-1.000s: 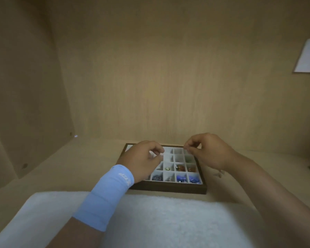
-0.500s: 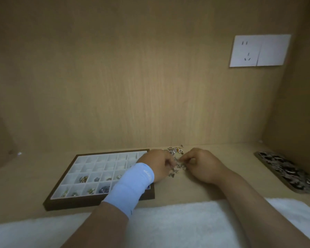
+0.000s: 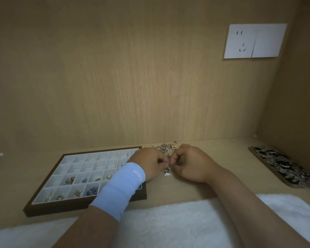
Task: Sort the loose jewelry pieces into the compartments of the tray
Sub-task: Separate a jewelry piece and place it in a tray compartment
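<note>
Both curled, left hand (image 3: pixel 149 165), right hand (image 3: pixel 191 163), pinching jewelry (image 3: pixel 167 173)

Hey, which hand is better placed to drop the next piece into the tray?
Left, probably. The left hand works the jewelry pile right beside the tray, its wrist over the tray's corner; the right hand is on the pile's far side.

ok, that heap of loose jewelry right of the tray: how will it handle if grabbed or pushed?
The jewelry heap looks like metal rings and charms interlocked, so lifting one piece probably drags neighbours. Pieces look tiny beside the right hand, likely light, and may skid or scatter on the smooth shelf. Rings could roll.
</note>
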### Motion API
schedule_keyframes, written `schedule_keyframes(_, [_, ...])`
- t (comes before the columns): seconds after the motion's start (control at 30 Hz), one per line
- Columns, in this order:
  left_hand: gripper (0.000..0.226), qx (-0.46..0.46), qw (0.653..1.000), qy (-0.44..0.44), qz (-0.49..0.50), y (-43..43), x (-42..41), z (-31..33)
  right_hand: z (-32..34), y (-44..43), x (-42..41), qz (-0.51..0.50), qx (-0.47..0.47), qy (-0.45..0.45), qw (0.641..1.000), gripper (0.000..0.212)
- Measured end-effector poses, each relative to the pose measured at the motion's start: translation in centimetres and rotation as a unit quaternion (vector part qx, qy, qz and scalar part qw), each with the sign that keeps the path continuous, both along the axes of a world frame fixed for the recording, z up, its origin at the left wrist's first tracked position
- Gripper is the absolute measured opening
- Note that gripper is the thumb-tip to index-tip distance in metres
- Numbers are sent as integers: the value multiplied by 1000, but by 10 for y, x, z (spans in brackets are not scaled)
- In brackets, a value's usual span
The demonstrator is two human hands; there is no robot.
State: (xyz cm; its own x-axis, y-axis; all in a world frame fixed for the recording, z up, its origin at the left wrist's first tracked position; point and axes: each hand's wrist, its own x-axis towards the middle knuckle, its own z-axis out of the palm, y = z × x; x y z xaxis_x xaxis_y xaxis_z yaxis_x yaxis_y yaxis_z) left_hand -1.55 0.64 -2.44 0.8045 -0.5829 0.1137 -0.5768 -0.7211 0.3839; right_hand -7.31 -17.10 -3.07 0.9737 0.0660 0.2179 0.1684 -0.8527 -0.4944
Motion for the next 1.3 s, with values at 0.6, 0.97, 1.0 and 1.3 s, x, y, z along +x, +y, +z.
schedule_keyframes(0.6, [14,-9,1000,19,9,1,-3,4,-3,2,2,-15,4,-27,1000,10])
schedule_keyframes(0.97, [14,-161,984,80,11,8,1,10,-2,5,4,0,251,-31,968,11])
schedule_keyframes(1.0, [16,-176,980,87,14,9,2,11,-2,6,4,9,280,-34,959,10])
schedule_keyframes(1.3, [22,-284,945,158,31,16,-4,23,4,15,3,44,436,-13,899,19])
